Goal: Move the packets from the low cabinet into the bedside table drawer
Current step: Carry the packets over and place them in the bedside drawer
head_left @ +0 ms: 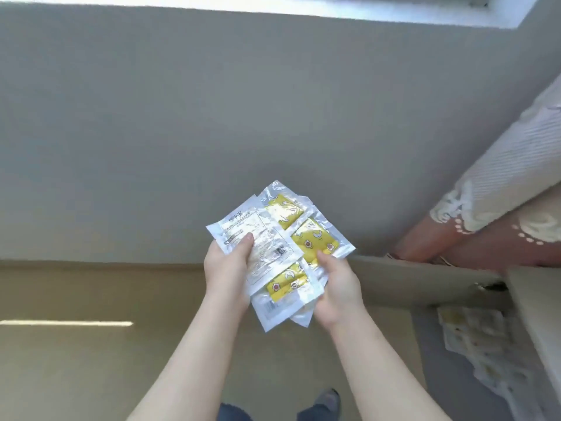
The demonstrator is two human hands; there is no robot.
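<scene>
Left hand: our left hand [226, 264] is closed around the left side of a fanned stack of clear plastic packets with yellow printed inserts [280, 253]; the thumb lies across the white printed label on the top packet, and the fingers are hidden beneath the stack.
Right hand: our right hand [335, 288] is closed on the right edge of the same stack, thumb on top against a yellow insert, fingers underneath.
Arm pose: both bare forearms reach forward from the bottom of the view and converge on the stack, which we hold at mid-frame, tilted up toward the camera.
Packets in hand: several overlap, and at least three yellow inserts show.
Below the hands: our grey shoes [326, 401] stand on the tan floor [76, 360].
Drawer: at lower right, more pale packets [473, 338] lie inside an open grey compartment [425, 354]; we cannot tell which piece of furniture it belongs to.
Bed edge: a white ribbed cover with pink patterned fabric [498, 208] hangs at right.
Wall: a plain grey wall [212, 117] fills the background.
</scene>
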